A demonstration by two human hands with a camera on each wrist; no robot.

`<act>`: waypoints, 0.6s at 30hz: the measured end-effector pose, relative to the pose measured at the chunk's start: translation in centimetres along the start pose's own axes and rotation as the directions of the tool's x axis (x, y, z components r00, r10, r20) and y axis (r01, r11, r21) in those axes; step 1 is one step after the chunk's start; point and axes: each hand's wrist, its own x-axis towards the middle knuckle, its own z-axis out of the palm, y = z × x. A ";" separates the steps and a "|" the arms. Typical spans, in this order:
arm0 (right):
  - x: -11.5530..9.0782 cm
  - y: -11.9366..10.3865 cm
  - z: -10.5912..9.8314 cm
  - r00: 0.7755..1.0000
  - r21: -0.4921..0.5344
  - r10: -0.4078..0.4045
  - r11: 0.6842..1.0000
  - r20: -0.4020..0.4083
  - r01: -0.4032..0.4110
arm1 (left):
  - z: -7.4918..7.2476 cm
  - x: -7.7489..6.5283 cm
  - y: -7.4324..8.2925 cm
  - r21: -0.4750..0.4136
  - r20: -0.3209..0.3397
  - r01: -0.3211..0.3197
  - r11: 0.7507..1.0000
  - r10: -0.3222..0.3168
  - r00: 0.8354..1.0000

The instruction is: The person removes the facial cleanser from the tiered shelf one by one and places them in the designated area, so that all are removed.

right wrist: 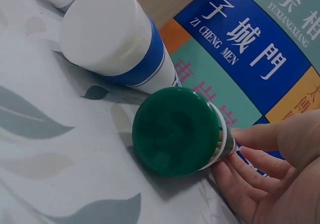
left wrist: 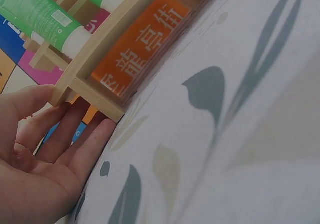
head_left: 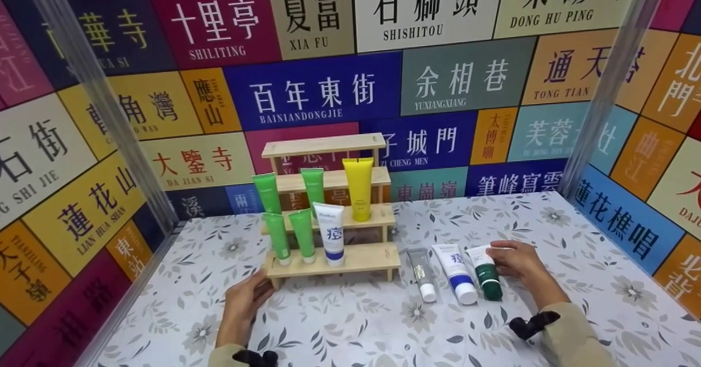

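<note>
While the left hand [head_left: 243, 299] is gripping the lower left corner of the four-tier wooden rack [head_left: 364, 258], the right hand [head_left: 519, 263] is pinching the far end of the green-and-white squeeze tube [head_left: 486, 274], which is resting on the floral tablecloth [head_left: 361, 328], right of the rack and just beside a blue-and-white tube [head_left: 455, 271].

Green-and-white tube [head_left: 486, 274], grey-flowered white tabletop [head_left: 339, 323]

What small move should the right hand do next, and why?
Probably the right hand should lift the green-capped tube off the table: that hand grips the tube's far end, the left hand holds the rack, and its bottom shelf has bare space to the right of the white tube.
</note>
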 end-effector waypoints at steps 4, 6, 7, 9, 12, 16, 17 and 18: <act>-0.1 -0.3 0.0 1.000 -0.053 -0.012 0.999 0.018 0.013 | -0.1 0.0 0.0 -0.002 0.010 0.003 1.000 -0.003 1.000; -0.1 -0.4 0.0 1.000 -0.074 -0.016 0.997 0.023 0.018 | -0.1 0.0 0.0 0.004 0.008 0.005 1.000 -0.005 1.000; -0.1 -0.5 0.0 1.000 -0.087 -0.020 0.996 0.023 0.022 | -0.1 0.0 0.0 0.006 0.011 0.005 1.000 -0.005 1.000; -0.1 -0.6 0.0 0.999 -0.102 -0.024 0.994 0.023 0.026 | -0.1 0.0 0.0 0.008 0.008 0.001 1.000 -0.001 1.000; -0.2 -0.9 0.0 0.999 -0.134 -0.038 0.990 0.005 0.039 | -0.1 0.0 -0.1 0.007 0.009 -0.003 1.000 0.003 1.000; -0.8 -2.0 0.5 0.994 -0.207 -0.107 0.973 -0.018 0.101 | -0.1 -0.1 -0.2 -0.016 0.031 -0.021 1.000 0.022 0.999; -1.0 -2.4 0.7 0.992 -0.222 -0.129 0.968 -0.018 0.121 | -0.1 -0.1 -0.2 -0.019 0.035 -0.025 0.999 0.026 0.999; -1.2 -2.9 1.0 0.988 -0.238 -0.153 0.960 -0.016 0.145 | -0.1 -0.1 -0.2 -0.020 0.036 -0.028 0.999 0.029 0.999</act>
